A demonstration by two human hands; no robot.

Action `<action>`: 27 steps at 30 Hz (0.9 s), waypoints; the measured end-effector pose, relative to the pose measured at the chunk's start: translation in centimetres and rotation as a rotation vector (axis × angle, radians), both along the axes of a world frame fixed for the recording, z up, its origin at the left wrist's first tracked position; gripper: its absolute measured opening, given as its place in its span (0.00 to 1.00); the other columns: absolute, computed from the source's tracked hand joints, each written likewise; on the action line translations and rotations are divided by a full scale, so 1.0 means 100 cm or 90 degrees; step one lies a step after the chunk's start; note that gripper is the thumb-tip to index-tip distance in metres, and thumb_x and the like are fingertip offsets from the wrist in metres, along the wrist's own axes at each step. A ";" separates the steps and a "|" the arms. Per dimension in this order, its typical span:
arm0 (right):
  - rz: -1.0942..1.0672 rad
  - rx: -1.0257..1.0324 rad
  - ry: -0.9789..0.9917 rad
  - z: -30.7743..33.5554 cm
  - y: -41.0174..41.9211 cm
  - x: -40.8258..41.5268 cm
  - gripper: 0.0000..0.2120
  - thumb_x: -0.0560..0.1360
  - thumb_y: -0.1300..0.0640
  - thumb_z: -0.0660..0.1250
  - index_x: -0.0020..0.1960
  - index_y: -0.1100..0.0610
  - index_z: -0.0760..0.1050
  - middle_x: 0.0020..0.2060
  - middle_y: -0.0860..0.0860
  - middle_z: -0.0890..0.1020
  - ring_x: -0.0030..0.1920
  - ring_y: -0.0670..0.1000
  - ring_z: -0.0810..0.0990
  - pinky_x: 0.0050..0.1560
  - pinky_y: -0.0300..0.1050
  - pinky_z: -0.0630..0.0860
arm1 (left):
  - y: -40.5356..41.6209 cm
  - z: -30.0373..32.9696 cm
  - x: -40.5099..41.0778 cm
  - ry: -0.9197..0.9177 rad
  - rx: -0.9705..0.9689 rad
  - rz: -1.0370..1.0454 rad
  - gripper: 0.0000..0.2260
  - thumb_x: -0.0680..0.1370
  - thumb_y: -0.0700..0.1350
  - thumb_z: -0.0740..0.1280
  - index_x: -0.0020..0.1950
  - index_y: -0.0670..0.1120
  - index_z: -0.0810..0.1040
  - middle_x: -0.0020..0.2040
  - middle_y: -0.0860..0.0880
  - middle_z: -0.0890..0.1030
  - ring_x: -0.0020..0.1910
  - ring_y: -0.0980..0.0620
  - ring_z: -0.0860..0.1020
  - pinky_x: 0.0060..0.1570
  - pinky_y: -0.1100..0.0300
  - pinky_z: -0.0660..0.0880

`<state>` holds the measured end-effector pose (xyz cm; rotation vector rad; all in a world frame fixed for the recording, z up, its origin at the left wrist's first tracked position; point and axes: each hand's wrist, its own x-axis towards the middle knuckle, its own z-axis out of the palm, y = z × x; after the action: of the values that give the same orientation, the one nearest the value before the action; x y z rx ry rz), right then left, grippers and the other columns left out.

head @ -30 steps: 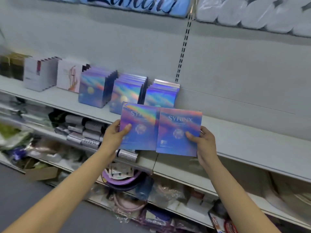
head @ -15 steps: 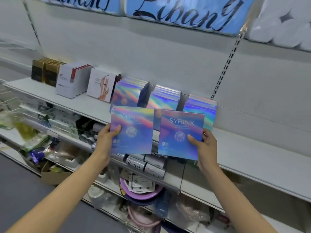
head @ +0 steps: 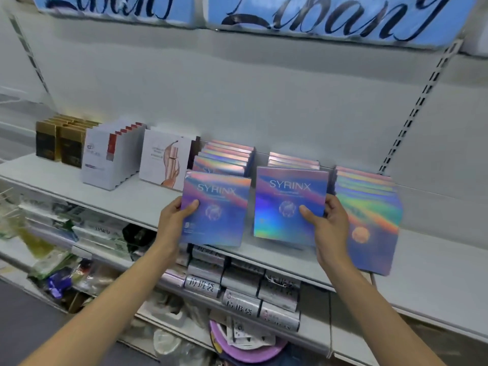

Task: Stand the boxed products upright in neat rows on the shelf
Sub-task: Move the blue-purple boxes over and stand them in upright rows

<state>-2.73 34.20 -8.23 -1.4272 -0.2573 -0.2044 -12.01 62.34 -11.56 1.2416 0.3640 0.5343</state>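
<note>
boxes upright at shelf [head: 435, 262]: left box [head: 219, 215] gripped by left hand [head: 175, 220], right box [head: 287, 204] by right hand [head: 327, 225].

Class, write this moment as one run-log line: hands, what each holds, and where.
left hand: grips left SYRINX box | right hand: grips right SYRINX box | both upright, before holographic rows on shelf

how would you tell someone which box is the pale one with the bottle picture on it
Find the white shelf holding upright boxes. From its left end, pass the gold boxes and the white boxes with red strips. The next row, fronted by a pale box showing a rose-gold bottle, sits just left of the rainbow boxes.
</note>
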 end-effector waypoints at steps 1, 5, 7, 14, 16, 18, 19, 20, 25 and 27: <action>-0.005 -0.002 -0.005 0.000 0.004 0.002 0.15 0.72 0.74 0.71 0.55 0.62 0.74 0.45 0.50 0.84 0.43 0.41 0.82 0.42 0.34 0.77 | 0.006 -0.002 0.007 0.002 0.001 0.003 0.07 0.79 0.39 0.69 0.55 0.41 0.83 0.50 0.43 0.86 0.47 0.44 0.84 0.51 0.51 0.81; -0.040 -0.013 -0.007 -0.002 0.012 0.008 0.17 0.72 0.74 0.71 0.58 0.65 0.73 0.46 0.51 0.83 0.43 0.41 0.82 0.43 0.34 0.78 | 0.030 -0.009 0.030 0.013 0.011 0.004 0.04 0.79 0.39 0.69 0.50 0.44 0.84 0.46 0.46 0.86 0.48 0.45 0.82 0.55 0.49 0.78; -0.053 -0.015 0.002 -0.004 0.016 0.010 0.18 0.72 0.73 0.71 0.59 0.65 0.73 0.47 0.50 0.84 0.46 0.45 0.83 0.48 0.41 0.80 | 0.039 -0.012 0.039 0.003 0.009 -0.003 0.04 0.79 0.38 0.69 0.50 0.44 0.84 0.45 0.48 0.86 0.47 0.47 0.82 0.52 0.53 0.79; -0.135 -0.013 0.015 -0.013 0.036 -0.006 0.15 0.72 0.74 0.71 0.56 0.65 0.74 0.43 0.45 0.85 0.43 0.42 0.82 0.46 0.36 0.78 | 0.060 -0.020 0.054 -0.042 0.184 -0.055 0.09 0.77 0.48 0.71 0.55 0.52 0.75 0.52 0.52 0.81 0.49 0.60 0.81 0.50 0.66 0.77; -0.150 -0.012 0.016 -0.016 0.040 -0.012 0.15 0.72 0.74 0.70 0.56 0.66 0.73 0.41 0.43 0.86 0.43 0.42 0.82 0.45 0.35 0.79 | 0.061 -0.023 0.055 -0.037 0.286 -0.051 0.10 0.81 0.46 0.68 0.60 0.48 0.71 0.53 0.53 0.78 0.47 0.70 0.78 0.46 0.76 0.72; -0.167 -0.008 0.014 -0.018 0.044 -0.018 0.15 0.72 0.75 0.70 0.56 0.66 0.73 0.40 0.42 0.86 0.42 0.40 0.83 0.43 0.33 0.78 | 0.062 -0.028 0.056 -0.036 0.361 -0.053 0.11 0.83 0.43 0.65 0.63 0.44 0.68 0.52 0.52 0.76 0.47 0.70 0.76 0.45 0.75 0.70; -0.175 -0.006 0.011 -0.019 0.045 -0.021 0.15 0.72 0.75 0.70 0.56 0.66 0.73 0.40 0.41 0.85 0.41 0.40 0.82 0.42 0.33 0.78 | 0.063 -0.030 0.058 -0.038 0.385 -0.055 0.12 0.83 0.45 0.65 0.63 0.43 0.68 0.52 0.50 0.75 0.48 0.65 0.76 0.48 0.70 0.71; -0.184 -0.007 0.010 -0.020 0.047 -0.024 0.15 0.72 0.75 0.70 0.56 0.65 0.73 0.39 0.41 0.85 0.41 0.39 0.82 0.42 0.33 0.77 | 0.064 -0.032 0.059 -0.037 0.415 -0.049 0.14 0.83 0.49 0.65 0.63 0.42 0.68 0.52 0.48 0.74 0.50 0.58 0.75 0.51 0.64 0.70; -0.212 -0.001 0.016 -0.026 0.048 -0.038 0.16 0.72 0.74 0.71 0.52 0.56 0.75 0.42 0.42 0.86 0.45 0.43 0.83 0.46 0.38 0.80 | 0.073 -0.049 0.078 -0.028 0.528 0.007 0.32 0.77 0.58 0.63 0.72 0.37 0.62 0.69 0.40 0.65 0.68 0.42 0.65 0.72 0.47 0.62; -0.219 -0.003 0.014 -0.029 0.046 -0.043 0.16 0.72 0.73 0.71 0.51 0.55 0.75 0.43 0.43 0.86 0.46 0.44 0.83 0.48 0.39 0.80 | 0.079 -0.054 0.081 -0.052 0.432 -0.092 0.43 0.74 0.59 0.68 0.80 0.43 0.52 0.78 0.46 0.56 0.78 0.51 0.58 0.78 0.56 0.56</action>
<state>-7.03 38.83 -11.14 -1.4709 0.0075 -0.4688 -3.87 70.26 -16.99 1.8754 0.0105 0.6051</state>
